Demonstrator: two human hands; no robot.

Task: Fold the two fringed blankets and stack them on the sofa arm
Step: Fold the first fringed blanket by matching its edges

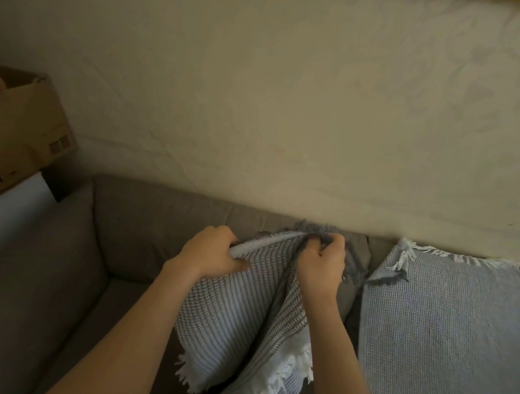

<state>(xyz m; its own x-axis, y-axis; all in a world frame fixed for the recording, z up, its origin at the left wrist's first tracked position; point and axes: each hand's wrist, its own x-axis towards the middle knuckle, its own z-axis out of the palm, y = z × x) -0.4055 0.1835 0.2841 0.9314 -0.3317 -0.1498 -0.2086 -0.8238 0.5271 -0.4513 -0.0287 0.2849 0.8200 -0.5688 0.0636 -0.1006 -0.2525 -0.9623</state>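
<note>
A grey-and-white striped blanket (234, 315) with white and grey fringe hangs bunched over the sofa seat. My left hand (212, 252) grips its upper edge on the left. My right hand (322, 266) pinches the same edge on the right, just below a tuft of grey fringe. A second, pale blue waffle-weave blanket (448, 335) with white fringe lies spread flat over the sofa seat and backrest to the right. The sofa arm (23, 263) is at the left, bare.
The grey sofa backrest (155, 218) runs behind the hands, below a beige wall. A cardboard box (20, 135) sits on a white surface beyond the sofa arm at the far left.
</note>
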